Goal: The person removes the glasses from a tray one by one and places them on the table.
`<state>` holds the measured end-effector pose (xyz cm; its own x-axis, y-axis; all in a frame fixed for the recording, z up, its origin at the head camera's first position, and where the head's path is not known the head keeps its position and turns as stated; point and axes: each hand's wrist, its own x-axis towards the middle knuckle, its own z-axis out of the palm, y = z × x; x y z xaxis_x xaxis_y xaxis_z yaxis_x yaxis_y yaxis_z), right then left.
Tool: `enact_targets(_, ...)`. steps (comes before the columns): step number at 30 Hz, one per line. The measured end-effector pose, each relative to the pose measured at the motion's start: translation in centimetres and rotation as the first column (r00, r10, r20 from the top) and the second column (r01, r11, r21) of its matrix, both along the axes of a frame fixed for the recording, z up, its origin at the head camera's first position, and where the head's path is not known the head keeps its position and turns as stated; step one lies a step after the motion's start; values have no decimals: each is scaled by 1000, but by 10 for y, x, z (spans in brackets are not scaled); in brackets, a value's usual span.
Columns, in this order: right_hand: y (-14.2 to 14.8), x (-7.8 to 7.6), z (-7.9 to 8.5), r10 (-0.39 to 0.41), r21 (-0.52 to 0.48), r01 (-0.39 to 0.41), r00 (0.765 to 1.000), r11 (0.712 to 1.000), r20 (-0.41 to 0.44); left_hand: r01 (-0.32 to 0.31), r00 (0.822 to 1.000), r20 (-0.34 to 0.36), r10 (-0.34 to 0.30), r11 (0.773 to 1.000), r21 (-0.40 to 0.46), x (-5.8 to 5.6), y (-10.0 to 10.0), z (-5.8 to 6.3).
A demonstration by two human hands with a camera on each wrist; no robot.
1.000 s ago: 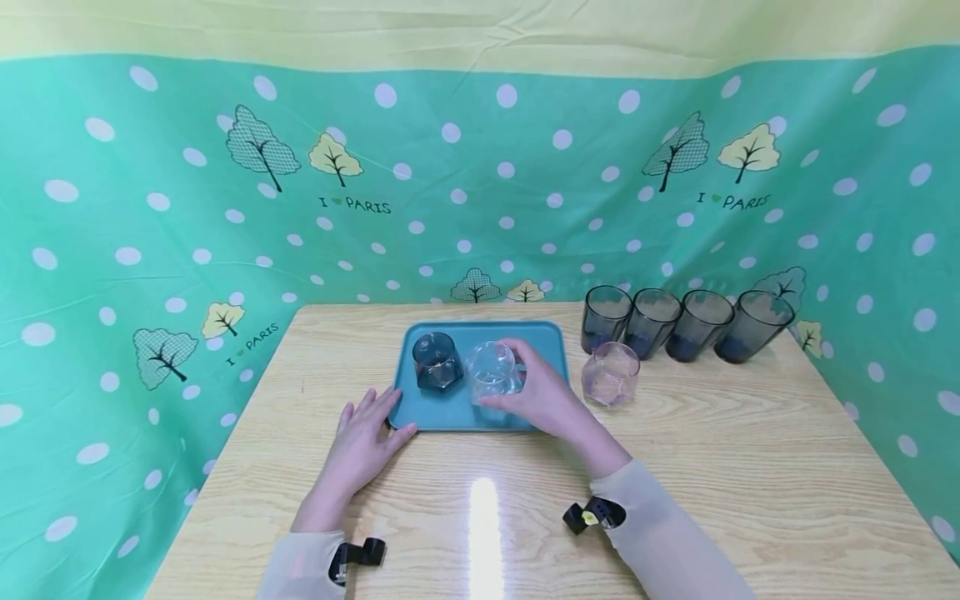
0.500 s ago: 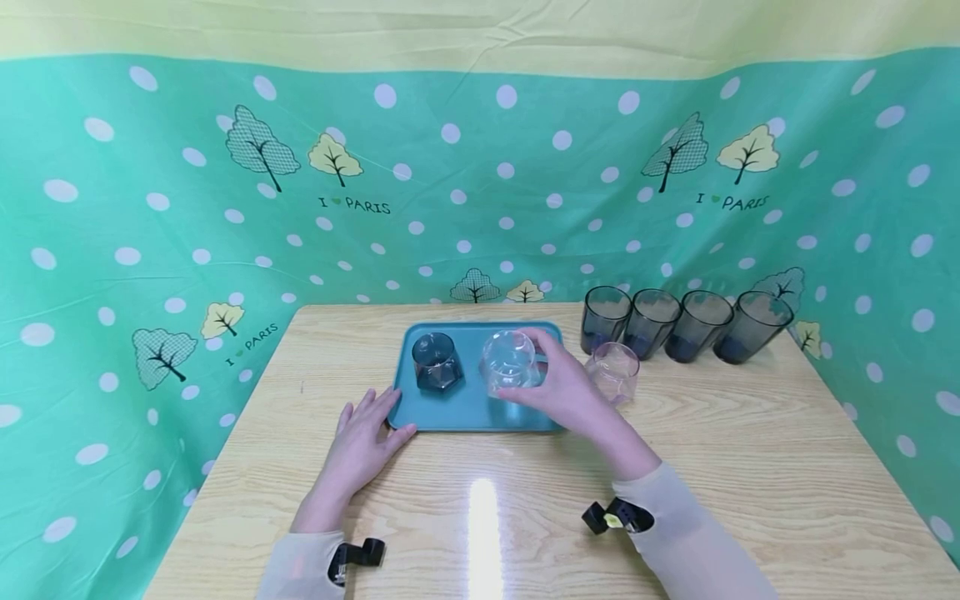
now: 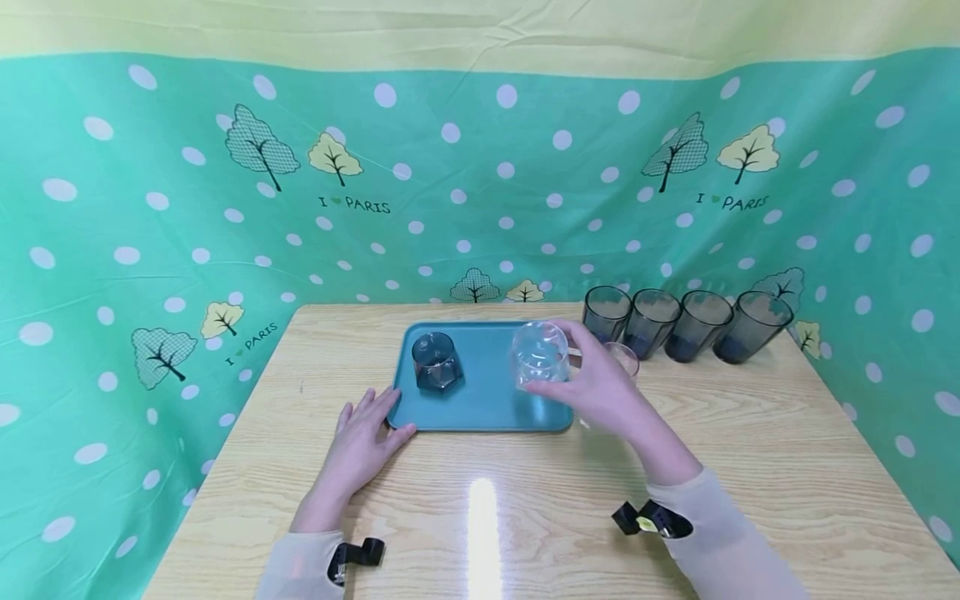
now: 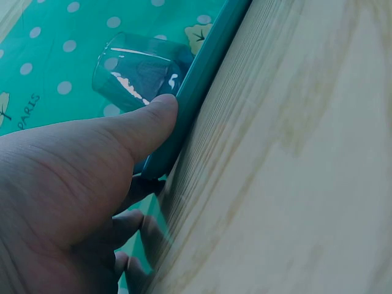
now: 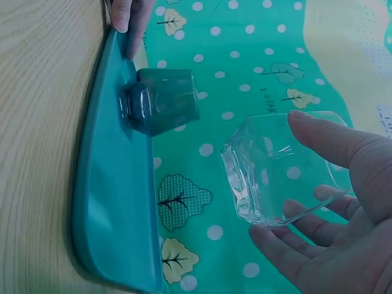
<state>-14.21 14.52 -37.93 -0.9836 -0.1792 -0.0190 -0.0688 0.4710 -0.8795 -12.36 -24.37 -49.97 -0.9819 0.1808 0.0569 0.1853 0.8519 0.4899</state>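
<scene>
My right hand (image 3: 603, 392) grips a short clear glass (image 3: 538, 360) between thumb and fingers. The glass is raised over the right end of the blue tray (image 3: 480, 412); in the right wrist view air shows between its faceted base and the tray. My left hand (image 3: 363, 446) rests at the tray's front left corner, fingers spread along the left side and thumb (image 4: 160, 110) on the front rim. On the tray's left part stands a short smoky dark glass (image 3: 437, 363). A short pinkish glass (image 3: 624, 357) beside the tray is mostly hidden behind the right hand.
Several tall dark glasses stand in a row at the back right of the wooden table (image 3: 750, 450), the leftmost tall glass (image 3: 606, 312) just behind the right hand. A green dotted cloth (image 3: 480, 200) hangs behind the table and along both sides.
My right hand has lifted the clear glass off the tray's middle and carried it right, now covering most of the pinkish glass. The left hand and tray have stayed put.
</scene>
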Motion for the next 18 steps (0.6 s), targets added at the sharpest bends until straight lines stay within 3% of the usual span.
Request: enact_targets(18, 65, 10, 21, -82, 27, 83, 996, 996, -45, 2, 1000, 11, -2, 1000, 4, 1, -1, 2)
